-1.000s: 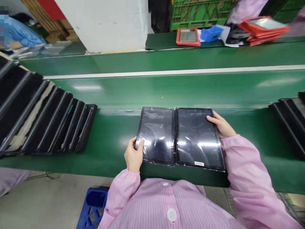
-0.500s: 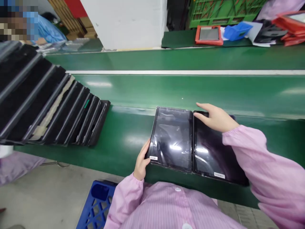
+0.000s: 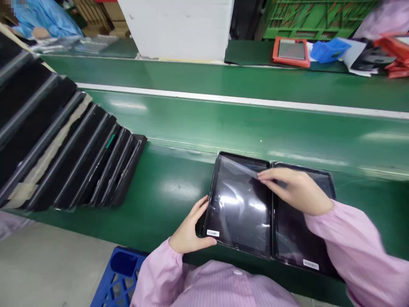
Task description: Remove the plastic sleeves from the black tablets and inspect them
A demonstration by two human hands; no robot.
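Note:
Two dark, glossy flat screens lie side by side on the green work surface (image 3: 172, 187). The left screen (image 3: 236, 221) has a small white label at its lower left corner and sits in a black frame. My left hand (image 3: 193, 228) is spread around that corner, fingers against the left edge and thumb by the lower edge. Between thumb and fingers, my right hand (image 3: 295, 189) pinches a clear film (image 3: 241, 167), its upper edge raised off the left screen. Partly hidden under my right forearm is the right screen (image 3: 294, 238), also labelled.
A leaning row of black trays (image 3: 86, 157) stands at the left. Beyond the green channel are a white panel (image 3: 179, 30), an orange-framed device (image 3: 291, 52), a blue bin (image 3: 330, 50) and a green crate (image 3: 319, 19). A blue plastic crate (image 3: 118, 277) is below the front edge.
My right hand has moved from the right screen's top to the left screen's film and lifted its upper edge. My left hand has spread wider at the corner. The view has shifted and tilted.

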